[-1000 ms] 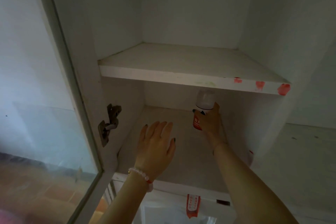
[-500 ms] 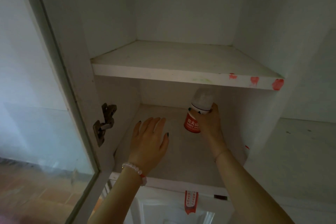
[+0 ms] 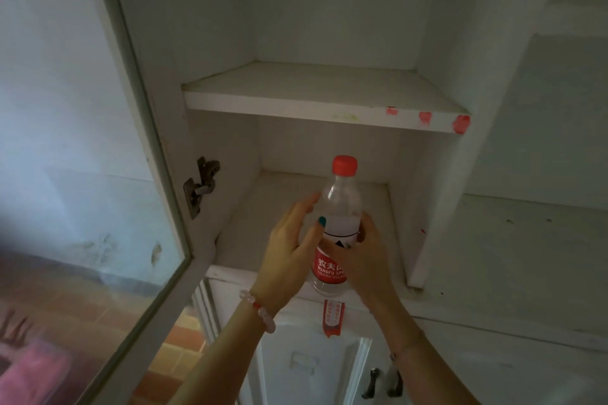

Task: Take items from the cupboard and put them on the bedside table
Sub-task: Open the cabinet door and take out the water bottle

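A clear plastic water bottle (image 3: 340,217) with a red cap and red label is held upright in front of the lower cupboard shelf (image 3: 263,207). My right hand (image 3: 362,260) wraps around its label from the right. On the bottle's left side rests my left hand (image 3: 289,250), wearing a bead bracelet, its thumb across the front. The bottle's base hangs at the shelf's front edge. The bedside table is not in view.
The white cupboard's glass door (image 3: 98,174) stands open to the left, hinge (image 3: 200,186) exposed. An upper shelf (image 3: 316,92) has red smudges on its front edge. Below are closed doors with dark handles (image 3: 381,381) and a red tag (image 3: 332,319).
My right hand has drawn the bottle out from the back of the lower shelf to its front edge, and its red cap now shows. My left hand has closed onto the bottle.
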The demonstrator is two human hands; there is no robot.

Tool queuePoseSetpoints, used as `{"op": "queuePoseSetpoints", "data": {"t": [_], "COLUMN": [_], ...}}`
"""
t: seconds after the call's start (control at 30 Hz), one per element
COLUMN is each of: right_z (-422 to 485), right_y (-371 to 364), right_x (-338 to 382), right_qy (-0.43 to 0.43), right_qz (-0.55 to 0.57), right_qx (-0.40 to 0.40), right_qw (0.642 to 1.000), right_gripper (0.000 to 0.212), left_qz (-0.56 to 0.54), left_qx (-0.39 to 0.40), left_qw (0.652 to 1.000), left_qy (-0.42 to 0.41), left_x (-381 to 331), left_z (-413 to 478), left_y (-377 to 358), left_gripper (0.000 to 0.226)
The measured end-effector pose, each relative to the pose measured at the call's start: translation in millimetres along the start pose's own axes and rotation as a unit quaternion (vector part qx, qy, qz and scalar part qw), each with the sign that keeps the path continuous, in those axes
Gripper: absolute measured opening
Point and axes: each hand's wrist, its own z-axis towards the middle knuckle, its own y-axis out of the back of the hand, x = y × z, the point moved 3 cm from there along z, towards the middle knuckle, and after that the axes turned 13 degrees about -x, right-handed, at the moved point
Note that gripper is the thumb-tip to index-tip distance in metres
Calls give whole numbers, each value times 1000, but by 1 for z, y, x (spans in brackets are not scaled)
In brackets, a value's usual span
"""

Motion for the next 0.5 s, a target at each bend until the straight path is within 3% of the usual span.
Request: {"op": "queuePoseSetpoints", "data": {"t": [0.13, 0.5], "right_z": [-22, -96], "right_y": [15, 68], "right_x": [4, 7], "right_qy": [5, 25], "right_qz": [-5, 7], "right_qx": [21, 104], "right_qw": [1000, 994], "right_gripper": [62, 68], "left_qz": [-80, -143], "left_qx": [-8, -65], "left_qw": [995, 978], "left_qy": [64, 139], "left_x": [-18, -65], "left_z": [-26, -118], "left_y": [3, 12], "left_gripper": [50, 49]}}
